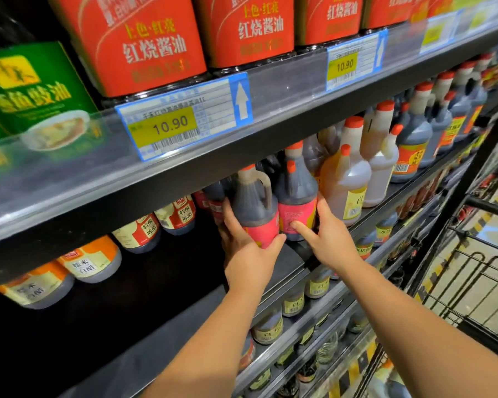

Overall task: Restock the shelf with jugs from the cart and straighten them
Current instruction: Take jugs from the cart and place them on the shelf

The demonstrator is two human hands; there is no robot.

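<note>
Indoors | store aisle | black shelf (292, 262) holds jugs (253, 202) | cart (488, 208) right

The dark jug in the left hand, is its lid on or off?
On. An orange cap tops the dark jug the left hand grips; the right hand holds the next jug.
</note>
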